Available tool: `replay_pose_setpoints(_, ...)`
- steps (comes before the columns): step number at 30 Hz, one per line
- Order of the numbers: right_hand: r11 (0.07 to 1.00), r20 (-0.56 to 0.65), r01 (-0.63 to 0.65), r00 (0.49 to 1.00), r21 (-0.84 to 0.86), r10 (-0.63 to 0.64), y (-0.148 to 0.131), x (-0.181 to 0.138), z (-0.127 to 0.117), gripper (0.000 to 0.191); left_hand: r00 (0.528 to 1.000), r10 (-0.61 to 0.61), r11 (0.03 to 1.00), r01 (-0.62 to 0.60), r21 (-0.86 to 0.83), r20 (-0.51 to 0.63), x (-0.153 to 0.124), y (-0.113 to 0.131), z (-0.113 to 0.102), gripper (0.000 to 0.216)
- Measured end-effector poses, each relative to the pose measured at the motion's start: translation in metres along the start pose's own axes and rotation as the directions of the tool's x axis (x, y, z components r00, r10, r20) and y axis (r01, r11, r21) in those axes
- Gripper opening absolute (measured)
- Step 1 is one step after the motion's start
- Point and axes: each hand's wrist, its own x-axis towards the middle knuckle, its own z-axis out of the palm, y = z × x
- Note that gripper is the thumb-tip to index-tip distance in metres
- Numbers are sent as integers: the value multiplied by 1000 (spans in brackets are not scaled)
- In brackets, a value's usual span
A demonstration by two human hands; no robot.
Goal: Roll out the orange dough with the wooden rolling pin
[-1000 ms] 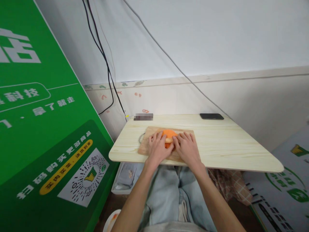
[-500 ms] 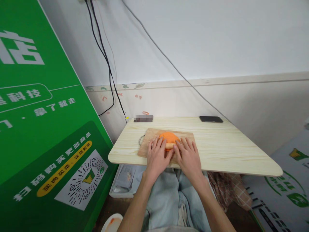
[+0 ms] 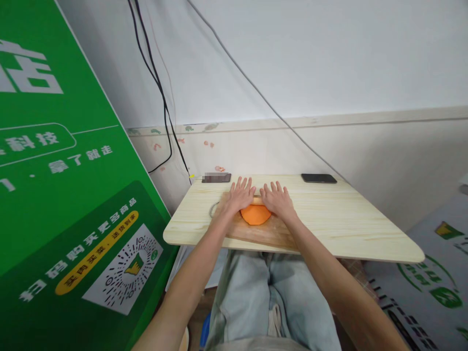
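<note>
A flat, rounded sheet of orange dough (image 3: 255, 215) lies on the wooden cutting board (image 3: 272, 236). Across its far edge rests a light wooden rolling pin (image 3: 258, 200). My left hand (image 3: 240, 196) presses palm-down on the pin's left part, fingers stretched forward past it. On the right part, my right hand (image 3: 278, 199) lies the same way, its fingers spread. Only the pin's middle shows between my hands; its ends are hidden. A metal ring handle (image 3: 212, 209) sticks out at the board's left side.
The board stands on a pale wood-grain table (image 3: 351, 219) against the wall. A black phone (image 3: 319, 178) lies at the back right and a dark, partly blurred object (image 3: 216, 178) at the back left. A green sign panel (image 3: 73, 195) rises at the left.
Both hands and the rolling pin have moved forward, from the dough's near part to its far edge. My fingers are now stretched out, and the near part of the dough is uncovered.
</note>
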Motion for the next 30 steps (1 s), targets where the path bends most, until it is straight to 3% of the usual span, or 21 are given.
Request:
replay_pose_setpoints(3, 1000, -6, -7, 1000, -3, 7, 0, 0, 3, 61, 1000, -6, 1000, 5, 14, 19, 1, 1, -1, 65)
replay_pose_setpoints(7, 1000, -103, 23, 994, -8, -23, -5, -27, 7, 60, 999, 34, 998, -32, 59, -38, -27, -1, 6, 65)
replay_pose_setpoints(12, 999, -133, 45, 990, -24, -48, -11, -51, 4, 61, 991, 69, 997, -66, 37, -115, -53, -3, 14, 65)
replay_pose_setpoints(22, 996, 23, 65, 998, -54, -64, 2, -1, -4, 55, 999, 27, 998, -26, 55, -18, 5, -5, 7, 67)
replay_pose_setpoints(27, 998, 123, 63, 991, -22, -59, 5, 16, -4, 55, 994, 24, 998, -17, 63, -103, 16, -6, 10, 60)
replay_pose_setpoints(30, 997, 44, 73, 996, -11, -73, 6, 12, 0, 54, 980, 61, 996, -48, 73, -189, 10, -5, 11, 52)
